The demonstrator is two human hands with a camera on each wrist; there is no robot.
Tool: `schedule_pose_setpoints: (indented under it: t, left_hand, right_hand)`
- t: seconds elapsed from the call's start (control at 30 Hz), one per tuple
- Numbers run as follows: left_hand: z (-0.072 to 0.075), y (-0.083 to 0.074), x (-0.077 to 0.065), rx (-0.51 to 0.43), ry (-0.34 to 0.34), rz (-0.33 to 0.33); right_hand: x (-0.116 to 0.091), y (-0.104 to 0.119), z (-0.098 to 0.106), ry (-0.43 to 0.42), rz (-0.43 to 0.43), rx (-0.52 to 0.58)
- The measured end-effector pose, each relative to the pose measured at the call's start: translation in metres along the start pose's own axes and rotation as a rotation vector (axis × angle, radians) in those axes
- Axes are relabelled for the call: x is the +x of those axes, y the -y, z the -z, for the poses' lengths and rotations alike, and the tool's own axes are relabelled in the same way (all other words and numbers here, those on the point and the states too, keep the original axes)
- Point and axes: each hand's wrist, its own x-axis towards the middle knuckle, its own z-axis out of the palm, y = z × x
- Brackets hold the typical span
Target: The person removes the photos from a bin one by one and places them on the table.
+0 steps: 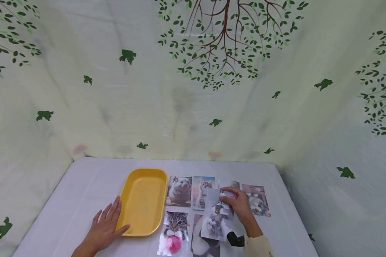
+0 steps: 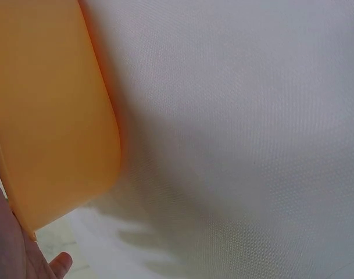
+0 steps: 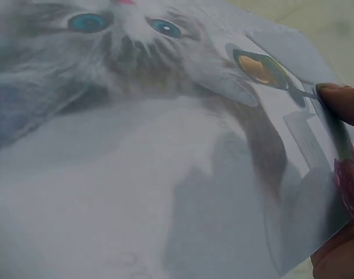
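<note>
My left hand rests with straight fingers against the left rim of a yellow tray. The tray's outer side fills the left of the left wrist view. My right hand pinches a kitten picture card by its upper right edge, holding it tilted above other cards. Up close, the right wrist view shows the card's blue-eyed grey kitten and a thumb or finger at its edge. Beneath it, a card is partly covered. Another card lies partly hidden behind the right hand.
On the white tablecloth lie a rodent picture card, a kitten card, a tabby card with a pink ball and a card at far right. A leaf-patterned cloth wall stands behind the table.
</note>
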Motion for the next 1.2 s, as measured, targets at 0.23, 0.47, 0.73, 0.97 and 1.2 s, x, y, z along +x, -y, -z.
schedule_pose_setpoints:
  t: [0.23,0.47,0.73,0.97,1.2]
  left_hand:
    - [0.000,0.000,0.000,0.006,-0.007,-0.013]
    - [0.000,-0.001,0.000,-0.002,-0.001,-0.012]
    - [-0.001,0.000,0.001,0.016,-0.007,-0.012]
    - [-0.001,0.000,0.001,0.012,-0.007,-0.012]
    - [0.000,-0.001,0.001,0.007,-0.012,-0.017]
  right_hand:
    - [-0.013,-0.025,0.028,-0.027,-0.076,-0.029]
    - [-0.025,-0.057,0.053,-0.066,-0.143,-0.149]
    - [-0.033,-0.081,0.064,-0.048,-0.087,-0.275]
    - [-0.035,-0.096,0.058,-0.047,0.071,-0.435]
    - [-0.039,-0.095,0.052,-0.085,0.195,-0.546]
